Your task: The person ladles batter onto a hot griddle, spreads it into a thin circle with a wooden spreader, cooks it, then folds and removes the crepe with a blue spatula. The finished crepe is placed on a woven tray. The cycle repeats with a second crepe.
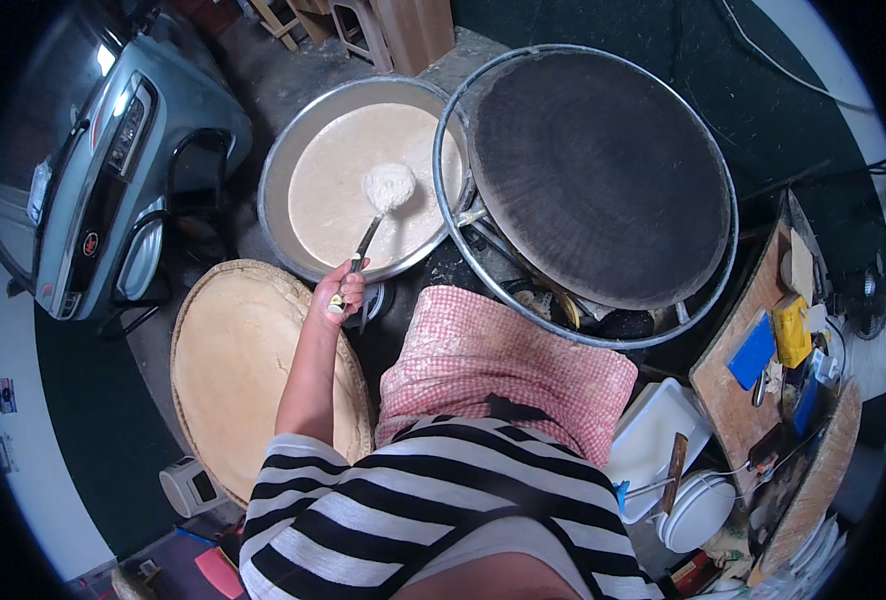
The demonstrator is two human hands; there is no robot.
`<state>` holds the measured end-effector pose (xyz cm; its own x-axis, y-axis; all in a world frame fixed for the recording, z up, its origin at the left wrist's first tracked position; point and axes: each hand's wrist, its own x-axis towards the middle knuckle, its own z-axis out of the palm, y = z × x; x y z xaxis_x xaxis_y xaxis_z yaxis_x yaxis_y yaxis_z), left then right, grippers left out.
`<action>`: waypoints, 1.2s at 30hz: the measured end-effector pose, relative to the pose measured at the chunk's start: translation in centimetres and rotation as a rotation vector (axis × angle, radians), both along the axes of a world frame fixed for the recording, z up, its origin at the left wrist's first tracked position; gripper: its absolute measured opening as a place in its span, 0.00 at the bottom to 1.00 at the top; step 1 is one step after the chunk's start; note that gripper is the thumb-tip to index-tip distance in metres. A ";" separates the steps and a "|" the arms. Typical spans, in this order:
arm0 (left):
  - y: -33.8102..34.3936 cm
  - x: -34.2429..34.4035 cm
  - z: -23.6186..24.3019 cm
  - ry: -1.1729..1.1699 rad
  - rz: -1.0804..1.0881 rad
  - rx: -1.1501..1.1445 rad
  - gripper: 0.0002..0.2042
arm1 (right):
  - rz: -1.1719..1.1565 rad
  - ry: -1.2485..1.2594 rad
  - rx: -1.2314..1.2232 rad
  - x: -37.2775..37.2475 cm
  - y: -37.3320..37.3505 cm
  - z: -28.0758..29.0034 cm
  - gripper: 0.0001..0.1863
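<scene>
My left hand (349,288) is closed round the handle of a ladle (367,240). The ladle's bowl is heaped with pale batter and hangs over a big metal basin (274,215). Thick beige batter (333,160) fills much of that basin. To its right lies a large round black griddle (603,180) inside a metal ring (720,140), which overlaps the basin's rim. Below my left forearm sits a stack of large round flatbreads or pancakes (233,370), its pale top partly covered by the arm. My right hand does not show.
A light blue vehicle front (153,150) stands at the left. On the right are a wooden board (738,360) with a blue block (751,352) and yellow box (792,330), a white tub (653,430) and a lidded white bucket (698,512). A stool (361,35) stands behind the basin.
</scene>
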<state>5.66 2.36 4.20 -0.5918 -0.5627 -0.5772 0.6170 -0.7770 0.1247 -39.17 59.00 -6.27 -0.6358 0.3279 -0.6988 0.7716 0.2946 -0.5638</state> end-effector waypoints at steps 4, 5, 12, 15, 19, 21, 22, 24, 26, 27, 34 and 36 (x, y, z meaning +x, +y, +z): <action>0.1 0.2 1.6 0.018 -0.008 0.019 0.19 | -0.078 0.130 0.100 0.2 -1.5 0.0 0.25; 0.2 0.2 2.5 -0.006 -0.004 0.022 0.19 | -0.126 0.185 0.120 0.0 -2.3 0.5 0.25; 0.7 -3.1 12.4 -0.197 -0.069 -0.173 0.18 | -0.024 0.203 0.119 -1.6 -5.0 4.2 0.25; 0.0 -6.5 15.5 -0.253 -0.112 -0.290 0.15 | -0.100 0.217 0.080 -2.6 -4.5 3.9 0.25; -1.3 -13.5 14.4 -0.416 -0.121 -0.414 0.11 | -0.114 0.240 0.053 -2.6 -4.3 4.1 0.25; -2.0 -17.6 11.7 -0.566 -0.097 -0.493 0.11 | -0.070 0.300 0.136 -2.0 -4.8 5.3 0.24; -2.3 -19.4 10.0 -0.606 -0.083 -0.590 0.12 | -0.028 0.332 0.117 -1.7 -5.4 6.1 0.24; -2.0 -22.3 6.4 -0.941 -0.086 -0.789 0.17 | 0.040 0.385 0.114 -1.3 -7.3 8.4 0.23; -0.8 -23.4 3.5 -1.476 0.045 -1.303 0.22 | 0.116 0.416 0.036 -1.4 -10.8 10.8 0.21; -0.3 -23.0 2.4 -1.491 0.073 -1.396 0.22 | 0.177 0.426 -0.010 -1.6 -12.9 12.2 0.20; -2.2 -18.6 1.4 -1.817 -0.085 -1.717 0.25 | 0.757 0.509 -0.421 -3.9 -36.3 19.8 0.15; -3.5 -18.0 2.2 -1.825 -0.042 -1.789 0.25 | 1.000 0.393 -0.453 -4.9 -42.6 21.5 0.18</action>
